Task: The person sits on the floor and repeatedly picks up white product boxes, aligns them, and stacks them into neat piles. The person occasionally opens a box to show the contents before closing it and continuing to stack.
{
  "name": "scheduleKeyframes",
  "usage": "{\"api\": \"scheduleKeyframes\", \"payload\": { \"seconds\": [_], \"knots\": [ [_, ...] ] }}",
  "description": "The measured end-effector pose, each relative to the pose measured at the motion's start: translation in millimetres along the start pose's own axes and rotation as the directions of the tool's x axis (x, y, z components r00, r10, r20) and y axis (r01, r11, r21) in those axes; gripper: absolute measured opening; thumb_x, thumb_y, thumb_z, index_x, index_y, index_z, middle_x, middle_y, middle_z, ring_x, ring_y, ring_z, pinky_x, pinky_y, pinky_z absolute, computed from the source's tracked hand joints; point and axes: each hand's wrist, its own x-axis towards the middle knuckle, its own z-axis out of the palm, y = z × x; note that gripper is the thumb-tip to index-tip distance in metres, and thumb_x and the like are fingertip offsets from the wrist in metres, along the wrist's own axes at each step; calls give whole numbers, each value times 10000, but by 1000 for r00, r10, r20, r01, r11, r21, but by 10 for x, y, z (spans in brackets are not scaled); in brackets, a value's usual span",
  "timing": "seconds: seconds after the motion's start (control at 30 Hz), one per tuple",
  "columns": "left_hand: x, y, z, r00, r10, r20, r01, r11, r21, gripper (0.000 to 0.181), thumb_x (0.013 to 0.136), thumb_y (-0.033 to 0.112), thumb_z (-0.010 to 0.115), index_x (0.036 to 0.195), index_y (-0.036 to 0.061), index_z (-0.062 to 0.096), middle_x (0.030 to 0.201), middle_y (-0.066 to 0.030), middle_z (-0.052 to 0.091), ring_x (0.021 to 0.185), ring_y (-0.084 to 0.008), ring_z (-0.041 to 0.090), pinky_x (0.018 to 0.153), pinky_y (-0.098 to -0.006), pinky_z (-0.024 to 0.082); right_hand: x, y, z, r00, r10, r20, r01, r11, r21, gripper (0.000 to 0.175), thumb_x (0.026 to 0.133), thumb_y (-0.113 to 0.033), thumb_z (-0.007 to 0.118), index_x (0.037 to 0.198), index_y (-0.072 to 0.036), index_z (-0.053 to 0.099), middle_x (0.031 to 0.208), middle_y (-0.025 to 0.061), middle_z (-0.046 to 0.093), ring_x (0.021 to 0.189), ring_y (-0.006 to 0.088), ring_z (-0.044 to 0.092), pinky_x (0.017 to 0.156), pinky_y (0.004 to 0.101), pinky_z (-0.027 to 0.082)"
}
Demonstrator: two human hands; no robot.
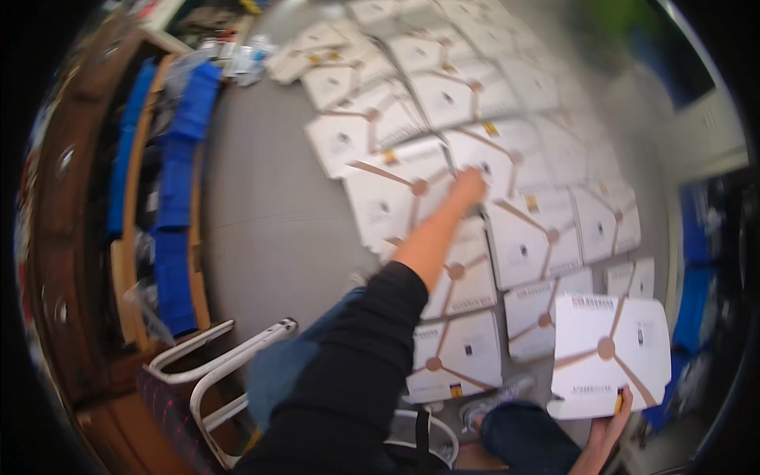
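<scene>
My right hand (607,428) grips the lower edge of a white printed carton (582,332), which has brown lines meeting at a round brown spot. A thumb or finger lies over its front beside a small yellow label (619,401). Stretched out ahead, my left hand (470,185) is over the spread of cartons, at the border between one carton (380,208) and another carton (475,148). Its fingertips are blurred and partly hidden, so whether it holds anything is unclear. Many similar cartons, such as this one (522,249), lie in rows across the floor.
Grey floor (267,178) shows left of the cartons. Blue plastic bins (178,178) line the left side, before a brown wooden cabinet (65,196). A white metal tubular frame (205,350) stands near my leg. More blue bins (696,303) are at the right.
</scene>
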Motion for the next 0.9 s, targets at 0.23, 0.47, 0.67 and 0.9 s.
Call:
{"api": "scheduleKeyframes", "payload": {
  "seconds": [0.23, 0.47, 0.67, 0.9],
  "knots": [
    [507, -209, 437, 918, -382, -106, 321, 874, -366, 367, 686, 51, 484, 1026, -86, 477, 1042, -239, 513, 988, -347, 495, 847, -328, 397, 47, -65, 112, 974, -32, -222, 21, 998, -53, 339, 808, -279, 510, 1054, -48, 478, 988, 56, 555, 933, 147, 540, 790, 281, 449],
    [471, 215, 352, 730, -653, -201, 458, 686, -565, 538, 722, 20, 467, 1188, -108, 231, 1292, -239, 204, 1204, -343, 245, 1009, -341, 227, 29, -40, 190, 967, -21, -256, 5, 998, -62, 350, 826, -286, 478, 1078, -42, 468, 992, 63, 563, 909, 146, 566, 737, 270, 486],
    [442, 438, 302, 690, -696, -198, 589, 699, -406, 455, 737, 45, 477, 1137, -66, 291, 1268, -182, 261, 1134, -308, 329, 976, -371, 286, 38, -53, 64, 976, 25, -216, -40, 997, -67, 373, 827, -282, 474, 1104, -32, 454, 1015, 79, 561, 901, 148, 577, 735, 265, 496],
    [825, 111, 245, 607, -784, -127, 727, 613, -310, 490, 729, 153, 508, 1134, -43, 313, 1174, -174, 420, 1125, -265, 330, 935, -378, 298, 28, -45, 214, 953, -18, -301, -9, 996, -88, 394, 821, -322, 473, 1102, -45, 468, 1019, 65, 565, 912, 141, 573, 741, 256, 493]
  ]
}}
